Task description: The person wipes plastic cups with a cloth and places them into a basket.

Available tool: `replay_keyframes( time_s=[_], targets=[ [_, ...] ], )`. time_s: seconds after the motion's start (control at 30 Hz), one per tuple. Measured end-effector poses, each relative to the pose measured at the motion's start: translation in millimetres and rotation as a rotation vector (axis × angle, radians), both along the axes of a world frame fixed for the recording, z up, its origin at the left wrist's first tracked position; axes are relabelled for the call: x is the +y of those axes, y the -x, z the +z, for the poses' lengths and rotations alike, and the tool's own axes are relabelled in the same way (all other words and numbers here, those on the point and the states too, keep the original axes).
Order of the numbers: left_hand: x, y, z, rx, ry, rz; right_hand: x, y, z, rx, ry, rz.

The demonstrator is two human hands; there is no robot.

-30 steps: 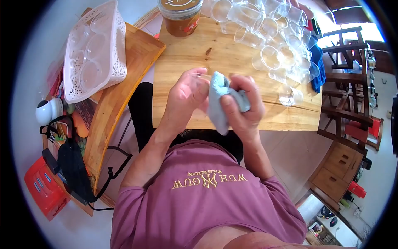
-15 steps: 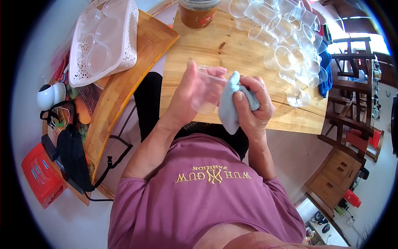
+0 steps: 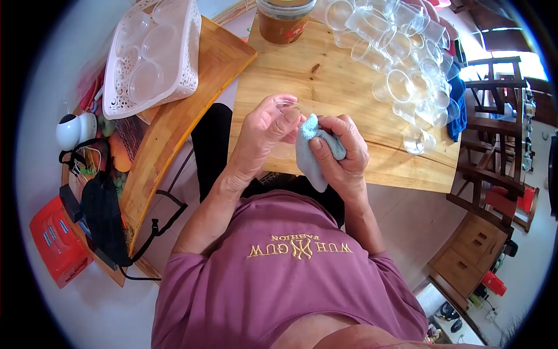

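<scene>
My left hand is closed around a clear plastic cup, its thumb near the cup's rim. Much of the cup is hidden by the fingers and by a light blue cloth. The cloth is bunched in my right hand, with thumb and fingers pinching it against the cup's right side. Both hands are above the near edge of the wooden table. A heap of clear plastic cups lies on the table's far right. One cup lies at the near end of the heap.
At left, a white perforated basket holding several clear cups stands on a curved wooden table. A lidded brown tub stands at the far edge. A dark blue cloth lies right of the heap. Wooden chairs stand further right.
My left fingers have closed in around the cup's rim, the thumb coming down over it. My right hand and the cloth have shifted slightly left. The view has moved a little.
</scene>
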State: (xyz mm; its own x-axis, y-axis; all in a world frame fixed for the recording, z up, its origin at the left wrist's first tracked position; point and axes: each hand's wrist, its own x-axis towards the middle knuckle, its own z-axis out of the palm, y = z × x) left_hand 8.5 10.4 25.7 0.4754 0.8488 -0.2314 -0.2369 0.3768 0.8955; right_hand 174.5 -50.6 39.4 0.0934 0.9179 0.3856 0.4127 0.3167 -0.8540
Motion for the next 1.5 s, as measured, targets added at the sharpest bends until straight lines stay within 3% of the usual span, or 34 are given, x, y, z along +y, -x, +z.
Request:
replay_keyframes(
  time_s=[0.17,0.23,0.37,0.5,0.57,0.73,0.8,0.9,1.13,1.2,1.23,1.37,1.5],
  targets=[
    [6,14,1,-0.111,0.09,-0.011,4,-10,-9,-0.063,0.038,-0.055],
    [8,19,2,-0.27,0.108,-0.037,5,-17,-18,-0.102,0.117,-0.123],
    [5,10,0,-0.197,-0.09,-0.012,9,-26,-34,0.047,0.195,-0.178],
    [-1,6,-1,-0.032,-0.201,-0.026,10,-28,-37,0.061,0.237,-0.16],
    [1,6,7,0.448,-0.597,-0.14,10,-29,-36,0.066,0.236,-0.16],
    [0,7,11,0.61,-0.697,-0.119,9,-31,-38,0.057,0.24,-0.148],
    [4,11,21,0.86,-0.951,-0.079,9,-30,-38,0.062,0.247,-0.141],
    [5,20,28,0.91,-0.95,-0.077,9,-29,-36,0.056,0.242,-0.15],
    [-1,31,36,0.808,-0.75,-0.071,7,-31,-36,0.062,0.257,-0.156],
    [-4,33,44,0.565,-0.635,0.028,6,-30,-39,0.082,0.266,-0.167],
    [-5,36,49,0.586,-0.626,0.044,6,-29,-40,0.088,0.271,-0.174],
    [3,52,67,0.412,-0.743,0.226,5,-25,-34,0.111,0.294,-0.201],
    [27,82,91,0.276,-0.888,0.596,5,-25,-34,0.099,0.279,-0.193]
  ],
)
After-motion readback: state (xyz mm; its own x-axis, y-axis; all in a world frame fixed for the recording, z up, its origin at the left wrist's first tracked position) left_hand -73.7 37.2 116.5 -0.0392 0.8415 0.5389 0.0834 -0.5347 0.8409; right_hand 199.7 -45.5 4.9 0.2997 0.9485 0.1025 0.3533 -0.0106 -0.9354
